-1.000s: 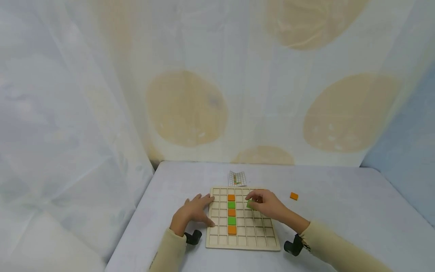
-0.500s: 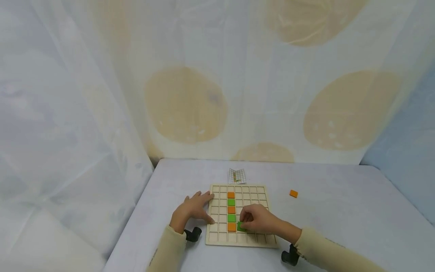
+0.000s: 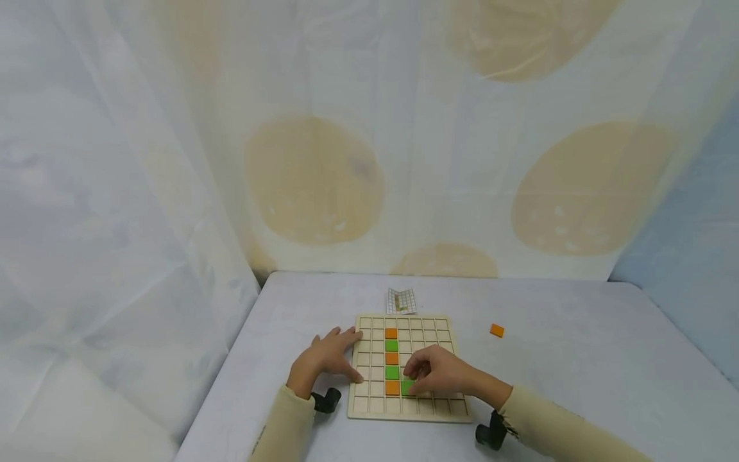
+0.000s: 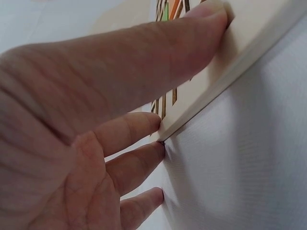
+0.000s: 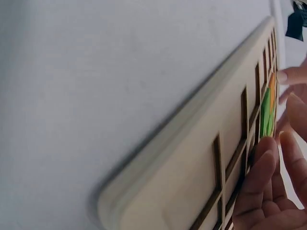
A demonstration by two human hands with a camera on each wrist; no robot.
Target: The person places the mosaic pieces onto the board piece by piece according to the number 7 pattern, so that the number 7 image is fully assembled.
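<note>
Showing loose orange tile (image 3: pixel 497 330) | head view only | wrist views: none

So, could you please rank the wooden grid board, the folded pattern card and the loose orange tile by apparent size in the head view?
1. Wooden grid board, clearly largest.
2. Folded pattern card.
3. Loose orange tile, smallest.
The card lies farthest from the camera, so it may look smaller than it is.

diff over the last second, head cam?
The right hand carried the green tile from the board's upper right toward the person, down to the cell right of the bottom orange tile, and still pinches it there. The left hand stayed on the board's left edge; the column of five tiles and the loose orange tile did not move.
</note>
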